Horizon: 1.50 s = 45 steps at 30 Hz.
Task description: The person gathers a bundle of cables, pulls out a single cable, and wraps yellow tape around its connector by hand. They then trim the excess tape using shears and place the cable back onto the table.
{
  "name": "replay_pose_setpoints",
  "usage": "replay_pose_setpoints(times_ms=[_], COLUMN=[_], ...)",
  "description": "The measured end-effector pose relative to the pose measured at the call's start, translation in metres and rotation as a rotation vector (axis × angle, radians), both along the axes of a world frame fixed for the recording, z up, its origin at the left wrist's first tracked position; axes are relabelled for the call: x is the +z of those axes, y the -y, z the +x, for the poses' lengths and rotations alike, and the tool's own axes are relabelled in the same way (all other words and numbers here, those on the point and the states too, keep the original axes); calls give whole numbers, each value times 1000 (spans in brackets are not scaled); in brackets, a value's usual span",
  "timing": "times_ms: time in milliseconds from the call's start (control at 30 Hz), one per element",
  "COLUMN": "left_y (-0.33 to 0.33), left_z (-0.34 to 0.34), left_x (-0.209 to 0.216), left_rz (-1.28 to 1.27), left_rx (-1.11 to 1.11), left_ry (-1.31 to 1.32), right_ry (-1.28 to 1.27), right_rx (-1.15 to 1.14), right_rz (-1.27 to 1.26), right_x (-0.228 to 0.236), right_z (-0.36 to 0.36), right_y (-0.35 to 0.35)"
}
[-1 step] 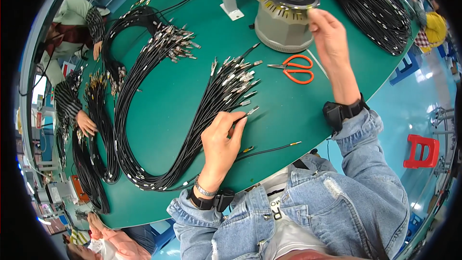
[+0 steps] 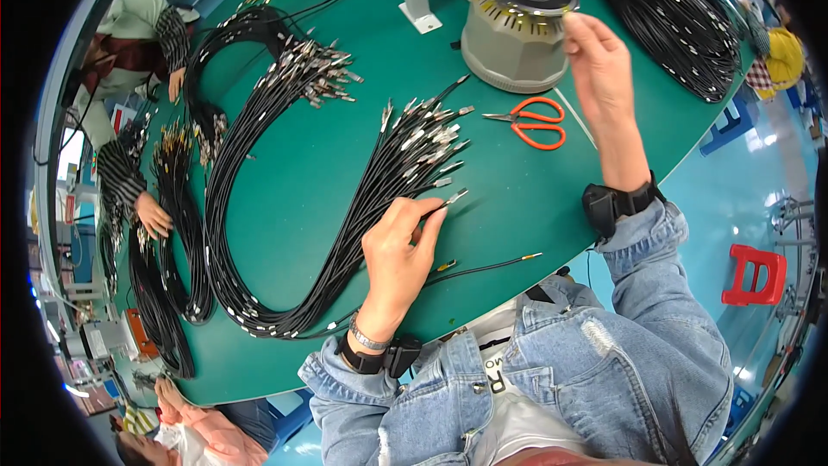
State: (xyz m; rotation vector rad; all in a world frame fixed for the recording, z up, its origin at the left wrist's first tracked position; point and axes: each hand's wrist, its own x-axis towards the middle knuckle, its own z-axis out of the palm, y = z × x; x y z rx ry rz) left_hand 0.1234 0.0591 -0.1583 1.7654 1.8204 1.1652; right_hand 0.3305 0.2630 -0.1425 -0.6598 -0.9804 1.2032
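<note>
My left hand (image 2: 399, 242) is closed in a pinch round a black cable, just behind its silver connector (image 2: 457, 197). That connector points to the upper right, over the green table. Beyond it lies a curved bundle of black cables (image 2: 226, 242), its silver ends (image 2: 423, 147) fanned out. My right hand (image 2: 597, 56) is raised at the right rim of a grey round label dispenser (image 2: 515, 56) with a dark disc on top and yellow tabs round it. Its thumb and index finger are pressed together; whatever is between them is too small to make out.
Orange-handled scissors (image 2: 539, 123) lie before the dispenser. A metal post (image 2: 414, 0) stands at the back, and another cable bundle (image 2: 664, 26) lies far right. Loose cable ends (image 2: 492, 267) lie right of my left hand. Co-workers' hands (image 2: 153, 216) are at bundles on the left.
</note>
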Motion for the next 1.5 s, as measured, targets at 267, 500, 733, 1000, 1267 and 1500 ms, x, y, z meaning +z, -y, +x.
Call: replay_pose_setpoints(times_ms=[267, 500, 733, 1000, 1267, 1500], left_y=[10, 9, 11, 9, 7, 8], left_z=[-9, -13, -10, -8, -7, -7], left_x=[-8, -12, -13, -13, -14, -13], left_rz=[140, 368, 363, 379, 378, 380], left_rx=[65, 64, 54, 47, 40, 39], left_ry=[-53, -261, -251, -258, -271, -277], right_ry=[201, 191, 235, 280, 337, 318], right_rx=[432, 582, 593, 597, 544, 540], right_rz=[-138, -220, -222, -219, -180, -181], right_x=[-4, -34, -34, -38, -38, -38], right_z=[-51, -71, -72, -69, -68, -69], right_y=[120, 155, 157, 155, 151, 152])
